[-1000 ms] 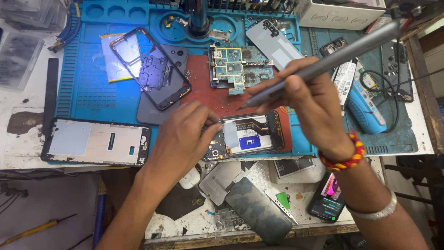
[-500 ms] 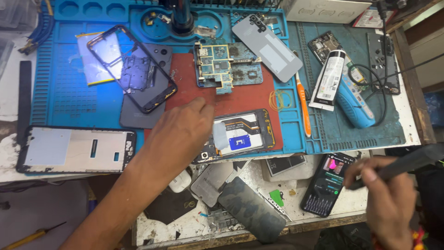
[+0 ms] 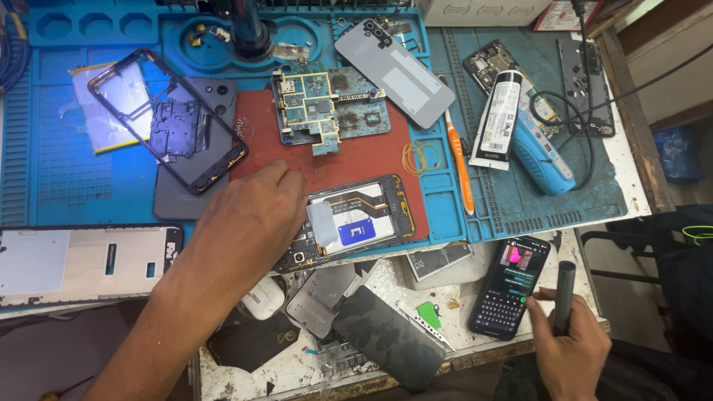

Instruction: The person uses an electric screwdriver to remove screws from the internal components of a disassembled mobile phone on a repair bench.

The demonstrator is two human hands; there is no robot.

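While the blue repair mat (image 3: 44,171) covered most of the bench, the left hand (image 3: 245,223) lay palm-down across the red pad (image 3: 371,160), forearm reaching in from the lower left, fingers loosely curled and pressing on the left end of the opened phone (image 3: 356,223) without gripping it. That phone lay face-down at the pad's lower edge, back removed, showing a dark frame, a pale battery with a blue label and a grey flap lifted beside the knuckles. The right hand (image 3: 568,349), low at the bench's front right corner, was clenched around a slim dark tool handle (image 3: 564,297) standing upright, thumb touching the lit smartphone (image 3: 511,286) just beside it. A bare circuit board (image 3: 319,111) sat above the opened phone, apart from both hands.
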